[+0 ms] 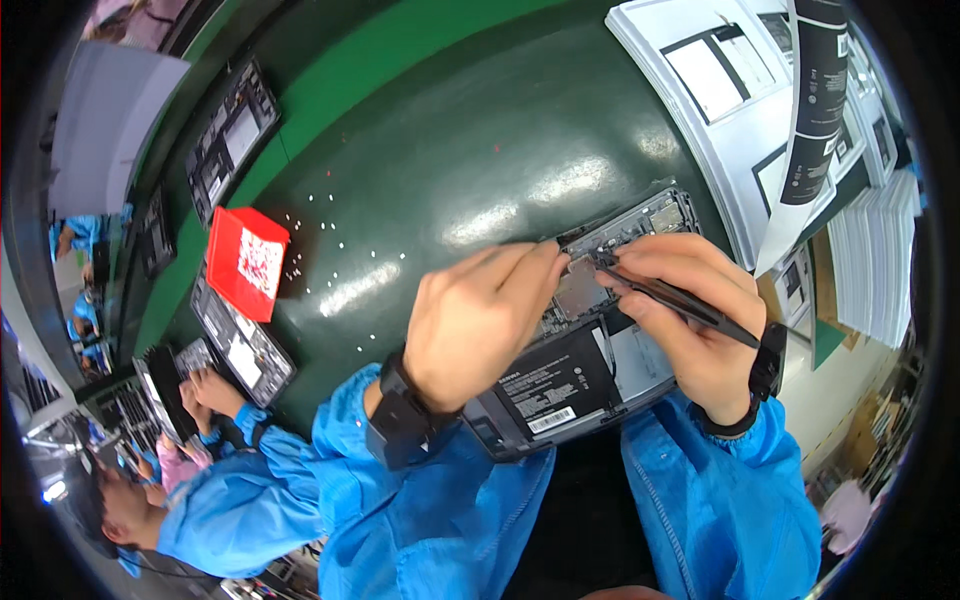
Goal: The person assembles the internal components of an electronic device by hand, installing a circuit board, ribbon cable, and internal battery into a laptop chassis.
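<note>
An opened laptop base [585, 385] lies bottom-up on the dark green mat [450, 170], its black battery and circuit boards exposed. My left hand [480, 320] rests on its left part, fingertips pressing near a grey metal plate [580, 288] in the middle. My right hand [690, 320] holds black tweezers [670, 297], their tip touching the board beside that plate. Both wrists wear black straps over blue sleeves.
A small red box [247, 262] stands at the left of the mat with tiny white specks scattered near it. More opened laptop bases [230, 135] lie along the left conveyor. White printed sheets [720, 90] are stacked at upper right. A co-worker's hands [205, 390] work at lower left.
</note>
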A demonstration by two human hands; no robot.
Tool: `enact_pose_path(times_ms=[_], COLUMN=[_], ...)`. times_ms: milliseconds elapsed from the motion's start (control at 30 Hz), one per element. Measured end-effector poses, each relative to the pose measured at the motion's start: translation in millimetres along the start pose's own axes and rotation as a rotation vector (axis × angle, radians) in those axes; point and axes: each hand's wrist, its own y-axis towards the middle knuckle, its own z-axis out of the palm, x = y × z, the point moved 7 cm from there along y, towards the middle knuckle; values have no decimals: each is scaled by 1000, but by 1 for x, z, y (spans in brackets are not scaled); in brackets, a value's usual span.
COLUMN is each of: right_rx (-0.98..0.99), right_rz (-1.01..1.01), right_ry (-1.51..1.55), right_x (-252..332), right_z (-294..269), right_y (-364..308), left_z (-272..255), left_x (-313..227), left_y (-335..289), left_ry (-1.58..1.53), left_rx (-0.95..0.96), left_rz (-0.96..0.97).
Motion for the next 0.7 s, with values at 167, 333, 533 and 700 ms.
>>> enact_pose_path(times_ms=[167, 333, 533, 700], right_rx=[-73, 3, 83, 59], right_rz=[185, 113, 78, 111], right_ry=[92, 7, -93, -116], right_x=[-21, -21, -21, -21], right_z=[16, 28, 38, 39], right_y=[-6, -2, 2, 0], left_z=[-3, -10, -4, -5], left_x=[9, 6, 13, 17], left_y=[-10, -19, -28, -28], left_ry=[-106, -5, 17, -98], left_rx=[-65, -83, -47, -66], left_rz=[-14, 64, 126, 85])
